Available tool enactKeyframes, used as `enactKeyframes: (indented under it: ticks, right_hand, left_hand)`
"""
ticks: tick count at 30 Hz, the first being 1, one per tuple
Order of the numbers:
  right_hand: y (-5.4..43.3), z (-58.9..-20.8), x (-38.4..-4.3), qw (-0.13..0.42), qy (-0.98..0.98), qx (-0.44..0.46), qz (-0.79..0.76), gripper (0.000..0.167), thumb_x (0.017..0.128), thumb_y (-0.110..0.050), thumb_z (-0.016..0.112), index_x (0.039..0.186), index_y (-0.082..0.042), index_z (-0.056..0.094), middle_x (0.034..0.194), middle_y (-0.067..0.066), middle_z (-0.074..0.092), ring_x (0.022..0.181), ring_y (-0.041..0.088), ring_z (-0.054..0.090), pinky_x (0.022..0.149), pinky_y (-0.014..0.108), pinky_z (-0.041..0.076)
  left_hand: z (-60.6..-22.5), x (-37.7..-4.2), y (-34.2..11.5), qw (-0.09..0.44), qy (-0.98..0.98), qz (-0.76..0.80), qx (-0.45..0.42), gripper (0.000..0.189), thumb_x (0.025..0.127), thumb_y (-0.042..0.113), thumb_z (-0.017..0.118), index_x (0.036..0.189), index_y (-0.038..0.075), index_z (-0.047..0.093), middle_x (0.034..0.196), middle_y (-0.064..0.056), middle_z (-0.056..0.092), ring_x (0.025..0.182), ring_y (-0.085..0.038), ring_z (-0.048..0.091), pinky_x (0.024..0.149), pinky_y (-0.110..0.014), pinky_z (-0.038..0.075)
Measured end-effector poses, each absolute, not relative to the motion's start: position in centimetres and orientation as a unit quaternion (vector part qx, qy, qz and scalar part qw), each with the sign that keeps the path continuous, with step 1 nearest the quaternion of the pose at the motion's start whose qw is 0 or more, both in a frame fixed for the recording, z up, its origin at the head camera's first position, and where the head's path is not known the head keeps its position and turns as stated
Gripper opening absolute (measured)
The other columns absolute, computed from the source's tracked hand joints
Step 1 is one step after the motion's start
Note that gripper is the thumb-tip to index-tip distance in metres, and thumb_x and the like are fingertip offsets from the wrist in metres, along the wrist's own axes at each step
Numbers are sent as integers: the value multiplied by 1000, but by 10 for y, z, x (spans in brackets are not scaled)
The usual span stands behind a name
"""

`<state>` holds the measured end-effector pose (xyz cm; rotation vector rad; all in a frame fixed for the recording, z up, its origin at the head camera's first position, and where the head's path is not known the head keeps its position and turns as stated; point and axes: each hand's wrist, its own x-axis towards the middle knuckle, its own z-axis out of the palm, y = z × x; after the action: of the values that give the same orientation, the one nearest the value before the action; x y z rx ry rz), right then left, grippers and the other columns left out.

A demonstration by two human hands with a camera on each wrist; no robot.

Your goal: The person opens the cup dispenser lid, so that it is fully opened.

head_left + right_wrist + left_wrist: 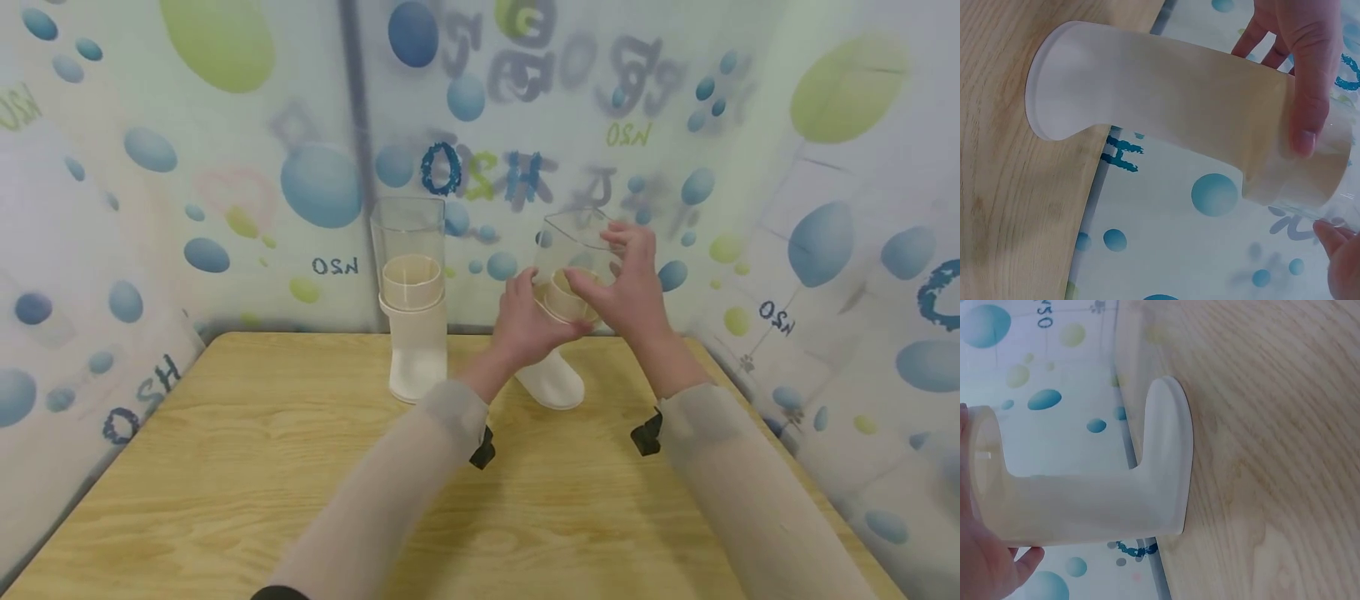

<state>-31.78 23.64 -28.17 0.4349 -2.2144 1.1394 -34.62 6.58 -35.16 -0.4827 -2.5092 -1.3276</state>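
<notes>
A white boot-shaped stand (555, 383) with a clear plastic tube (573, 223) on top leans at the right of the table's far part. My left hand (531, 323) grips it around the collar, the thumb across the near side. Higher up, my right hand (630, 287) holds the clear tube, thumb in front and fingers at its right side. In the left wrist view the stand's foot (1166, 456) meets the tabletop. The right wrist view shows the stand (1172, 94) tilted, with the left thumb over its collar.
A matching white stand (418, 350) with its own clear tube (408, 221) stands upright to the left. Both are near the far edge of the wooden table (300, 467). A patterned wall sheet (480, 117) surrounds the back and sides.
</notes>
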Motion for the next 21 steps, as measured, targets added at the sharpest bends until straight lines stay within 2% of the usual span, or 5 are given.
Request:
enactKeyframes:
  ticks: [7,13,19,21]
  right_hand:
    - [237,-284,-320,296,-824,178,450,82,92,-24,86,151,-2,32,167,12,35,154,42,44,126,65,39]
    - [235,-286,-322,296,-814,182,466,82,91,-22,87,149,-1,33,167,11,35,153,44,45,126,65,40]
    - [231,-283,-322,304,-810,159,475,77,92,-29,88,151,-10,43,163,12,35,151,41,48,122,65,45]
    - [230,-281,-322,303,-814,143,475,75,93,-33,89,154,-15,49,166,12,30,155,38,44,121,65,46]
  left_hand:
    - [-357,-340,73,166,-866,-448,-145,129,75,68,95,169,13,27,155,-15,45,135,-32,50,109,-51,55]
    - [-357,-342,79,148,-840,-500,-152,136,73,62,98,170,12,17,163,-16,40,141,-34,51,113,-53,53]
    - [-357,-344,85,157,-827,-519,-148,130,74,55,99,167,11,21,156,-15,47,132,-32,56,105,-51,56]
    - [-358,-344,86,158,-829,-517,-147,130,74,54,100,167,10,20,155,-15,46,132,-32,56,105,-51,57]
